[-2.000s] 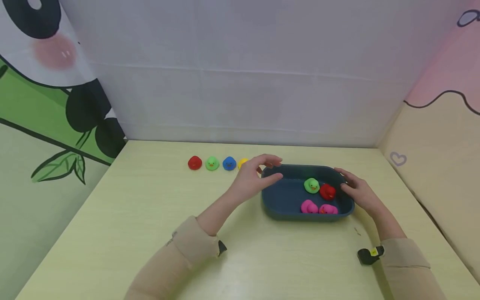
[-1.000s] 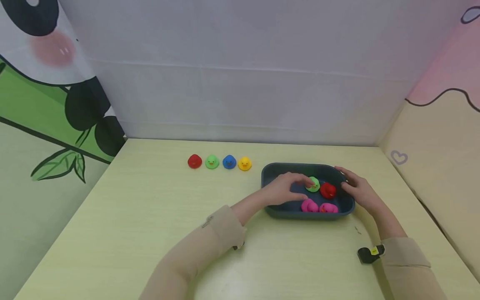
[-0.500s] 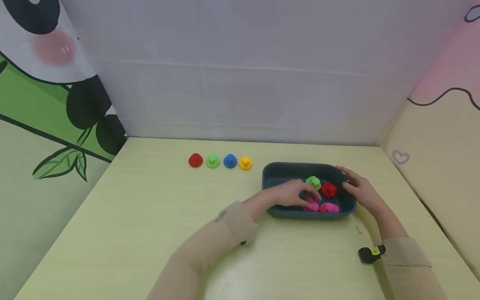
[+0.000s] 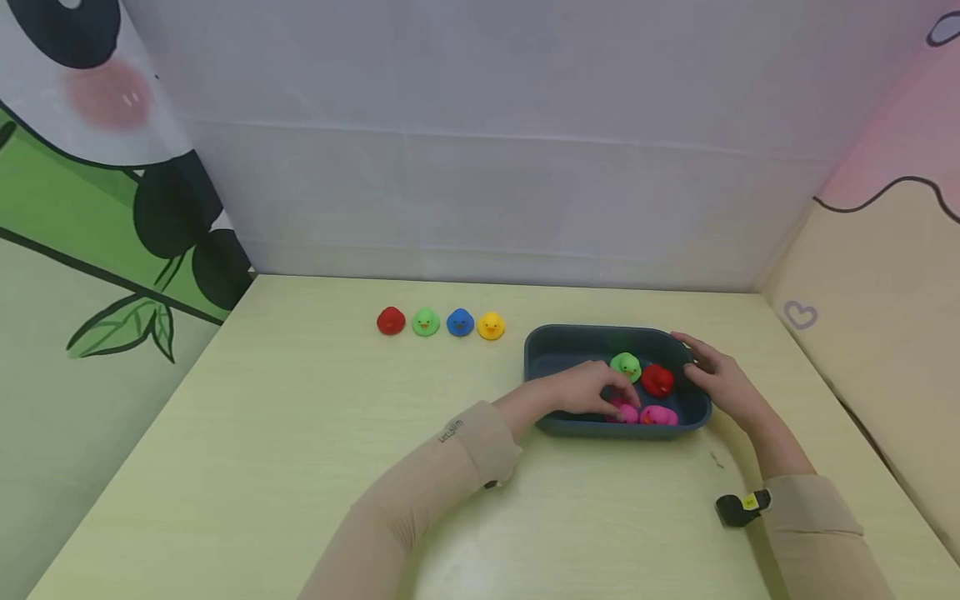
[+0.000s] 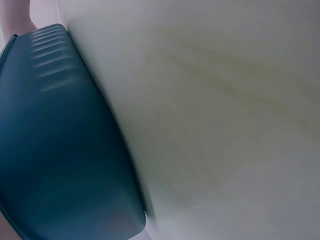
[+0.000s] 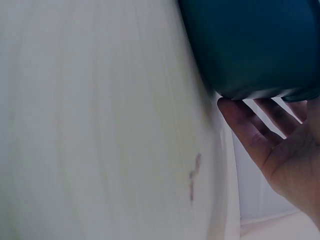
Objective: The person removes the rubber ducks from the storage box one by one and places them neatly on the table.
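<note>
A dark teal plastic tub [image 4: 570, 427] sits on the table. Inside it, my left hand [image 4: 581, 389] pinches a pink rubber duck [image 4: 627, 414], which the fingers partly cover. Beside that duck is another pink duck [image 4: 658, 416]; a green duck [image 4: 626, 366] and a red duck [image 4: 657, 380] lie farther back in the tub. My right hand [image 4: 723, 385] holds the tub's right end, thumb at the rim. In the right wrist view, fingers of the right hand [image 6: 272, 135] touch the tub's outer wall [image 6: 250, 50]. The left wrist view shows the tub's side [image 5: 65, 135] but little of the left hand.
Left of the tub, toward the back, a row of ducks stands on the table [image 4: 300, 400]: red [image 4: 391, 321], green [image 4: 425, 322], blue [image 4: 461, 322] and yellow [image 4: 491, 326]. A pale wall [image 4: 480, 192] rises behind the table.
My left hand has moved right and down from above the tub's left edge to the left pink duck, and its fingers have closed round it. My right hand stays at the tub's end.
</note>
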`<action>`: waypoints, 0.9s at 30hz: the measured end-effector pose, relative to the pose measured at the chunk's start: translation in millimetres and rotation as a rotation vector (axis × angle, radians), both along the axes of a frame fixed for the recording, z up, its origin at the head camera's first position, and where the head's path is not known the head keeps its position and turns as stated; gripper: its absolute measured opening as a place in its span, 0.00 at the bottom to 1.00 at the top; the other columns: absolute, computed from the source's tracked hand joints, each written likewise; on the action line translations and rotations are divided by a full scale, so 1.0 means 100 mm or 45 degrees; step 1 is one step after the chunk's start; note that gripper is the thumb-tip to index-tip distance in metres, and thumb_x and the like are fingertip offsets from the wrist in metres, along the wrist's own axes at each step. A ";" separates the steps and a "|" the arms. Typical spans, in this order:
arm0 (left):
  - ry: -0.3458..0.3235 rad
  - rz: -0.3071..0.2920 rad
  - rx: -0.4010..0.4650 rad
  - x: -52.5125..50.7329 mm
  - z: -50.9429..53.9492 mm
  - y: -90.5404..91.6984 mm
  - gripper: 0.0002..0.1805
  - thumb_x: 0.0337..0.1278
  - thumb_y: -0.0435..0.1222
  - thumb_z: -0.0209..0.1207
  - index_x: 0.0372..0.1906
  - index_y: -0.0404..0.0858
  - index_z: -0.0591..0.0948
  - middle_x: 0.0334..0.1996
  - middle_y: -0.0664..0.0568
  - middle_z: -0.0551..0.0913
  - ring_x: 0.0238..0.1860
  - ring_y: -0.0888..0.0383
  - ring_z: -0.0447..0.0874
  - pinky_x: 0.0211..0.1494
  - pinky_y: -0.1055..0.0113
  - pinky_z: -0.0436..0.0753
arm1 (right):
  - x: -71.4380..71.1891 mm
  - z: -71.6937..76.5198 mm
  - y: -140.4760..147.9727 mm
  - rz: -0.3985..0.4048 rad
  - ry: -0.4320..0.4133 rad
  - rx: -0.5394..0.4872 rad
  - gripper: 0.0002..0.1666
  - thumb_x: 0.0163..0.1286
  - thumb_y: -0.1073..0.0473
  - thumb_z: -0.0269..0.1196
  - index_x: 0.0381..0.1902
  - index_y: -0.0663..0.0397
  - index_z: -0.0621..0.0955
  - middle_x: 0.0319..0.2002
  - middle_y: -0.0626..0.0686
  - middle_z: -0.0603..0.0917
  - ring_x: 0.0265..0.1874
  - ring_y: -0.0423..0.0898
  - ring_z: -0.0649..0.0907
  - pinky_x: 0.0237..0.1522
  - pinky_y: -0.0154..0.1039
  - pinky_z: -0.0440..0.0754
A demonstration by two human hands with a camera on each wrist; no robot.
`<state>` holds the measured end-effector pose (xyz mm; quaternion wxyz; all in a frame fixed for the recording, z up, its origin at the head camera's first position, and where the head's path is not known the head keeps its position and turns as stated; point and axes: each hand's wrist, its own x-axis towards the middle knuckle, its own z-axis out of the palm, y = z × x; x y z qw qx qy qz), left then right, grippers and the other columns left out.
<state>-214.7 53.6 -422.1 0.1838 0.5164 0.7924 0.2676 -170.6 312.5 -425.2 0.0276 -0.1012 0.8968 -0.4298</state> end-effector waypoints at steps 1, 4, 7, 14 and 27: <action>0.004 0.000 0.000 0.00 0.00 0.00 0.14 0.55 0.39 0.64 0.48 0.45 0.83 0.44 0.61 0.84 0.48 0.69 0.77 0.54 0.82 0.69 | 0.00 0.00 0.00 0.001 -0.001 -0.002 0.30 0.74 0.59 0.48 0.72 0.54 0.58 0.69 0.71 0.58 0.65 0.72 0.61 0.60 0.65 0.62; 0.007 -0.004 0.004 0.00 0.00 0.00 0.14 0.55 0.39 0.64 0.48 0.45 0.83 0.43 0.61 0.84 0.48 0.69 0.77 0.54 0.82 0.69 | 0.00 0.00 0.01 0.002 -0.006 -0.006 0.30 0.74 0.60 0.48 0.72 0.54 0.57 0.69 0.71 0.57 0.65 0.72 0.61 0.60 0.65 0.62; 0.011 -0.006 0.004 0.00 0.00 0.00 0.14 0.55 0.39 0.64 0.48 0.45 0.83 0.43 0.62 0.84 0.47 0.70 0.76 0.53 0.83 0.69 | 0.00 0.00 0.00 0.003 -0.008 -0.004 0.30 0.74 0.60 0.48 0.72 0.54 0.57 0.69 0.71 0.57 0.65 0.72 0.61 0.60 0.65 0.62; 0.001 0.004 0.012 0.00 0.02 -0.03 0.14 0.55 0.39 0.64 0.48 0.46 0.83 0.43 0.62 0.84 0.47 0.71 0.76 0.53 0.83 0.69 | 0.01 0.01 0.00 0.007 -0.015 -0.013 0.30 0.74 0.60 0.48 0.72 0.54 0.57 0.69 0.70 0.57 0.65 0.72 0.60 0.60 0.65 0.62; -0.018 0.113 0.040 0.05 0.16 -0.13 0.16 0.56 0.42 0.63 0.51 0.47 0.81 0.43 0.64 0.82 0.45 0.69 0.74 0.50 0.77 0.74 | 0.01 0.02 -0.01 0.006 -0.006 -0.006 0.30 0.74 0.59 0.48 0.72 0.55 0.58 0.69 0.70 0.57 0.65 0.72 0.60 0.60 0.64 0.62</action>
